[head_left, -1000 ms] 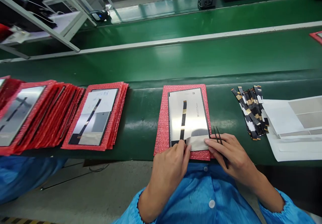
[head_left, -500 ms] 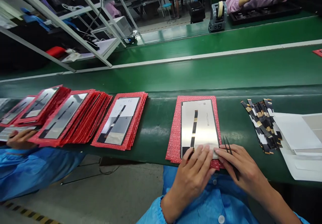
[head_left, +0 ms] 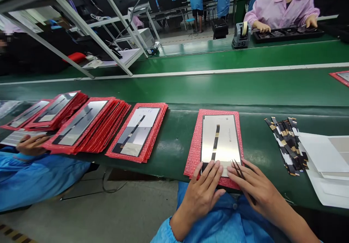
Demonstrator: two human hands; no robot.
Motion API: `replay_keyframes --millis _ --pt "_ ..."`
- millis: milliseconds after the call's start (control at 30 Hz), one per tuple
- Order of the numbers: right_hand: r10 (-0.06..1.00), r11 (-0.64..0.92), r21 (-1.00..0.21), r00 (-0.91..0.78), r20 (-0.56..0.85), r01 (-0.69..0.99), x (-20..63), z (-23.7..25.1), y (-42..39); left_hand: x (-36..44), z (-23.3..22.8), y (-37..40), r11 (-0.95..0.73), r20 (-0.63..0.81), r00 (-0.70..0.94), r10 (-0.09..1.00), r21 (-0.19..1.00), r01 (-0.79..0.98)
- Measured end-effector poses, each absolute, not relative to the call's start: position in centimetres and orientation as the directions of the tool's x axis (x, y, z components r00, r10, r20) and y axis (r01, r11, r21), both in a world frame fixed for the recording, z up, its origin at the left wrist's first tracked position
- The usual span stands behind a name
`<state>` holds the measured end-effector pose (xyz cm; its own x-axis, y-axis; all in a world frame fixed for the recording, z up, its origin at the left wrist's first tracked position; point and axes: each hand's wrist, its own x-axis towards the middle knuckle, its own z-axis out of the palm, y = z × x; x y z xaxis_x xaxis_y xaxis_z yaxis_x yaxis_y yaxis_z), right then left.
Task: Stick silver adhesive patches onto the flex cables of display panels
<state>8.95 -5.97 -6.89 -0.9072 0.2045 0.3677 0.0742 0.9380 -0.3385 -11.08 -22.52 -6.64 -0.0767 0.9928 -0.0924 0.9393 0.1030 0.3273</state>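
Note:
A silvery display panel [head_left: 225, 135] lies on a sheet of red bubble wrap [head_left: 194, 159] at the table's front edge. A black-and-gold flex cable [head_left: 216, 141] runs lengthwise along the panel's back. My left hand [head_left: 203, 188] rests flat, fingers stretched, over the panel's lower left end and hides the cable's lower part. At the lower right corner, my right hand [head_left: 259, 186] holds dark tweezers [head_left: 237, 168], their tips pointing up and away over the panel. The fingers of that hand also touch the panel's lower right edge.
Loose flex cables [head_left: 289, 144] lie in a pile to the right, beside white sheets [head_left: 327, 155]. Leftward stand stacks of panels in red wrap [head_left: 136, 134]. A co-worker's hand [head_left: 32, 144] is at far left. Across the green bench are a tape dispenser [head_left: 241, 35] and another person [head_left: 283, 12].
The view has tilted up and shifted slightly left. My right hand has turned and its fingers reach further over the panel's lower edge, with the tweezers now above the panel. My left hand stays on it.

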Motion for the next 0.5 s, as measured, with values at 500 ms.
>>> replay_keyframes --millis 500 --pt "0.021 0.998 -0.068 -0.888 0.459 -0.012 9.4 -8.9 -5.0 -11.7 -5.2 -22.5 -0.033 0.023 0.028 0.999 0.256 0.966"
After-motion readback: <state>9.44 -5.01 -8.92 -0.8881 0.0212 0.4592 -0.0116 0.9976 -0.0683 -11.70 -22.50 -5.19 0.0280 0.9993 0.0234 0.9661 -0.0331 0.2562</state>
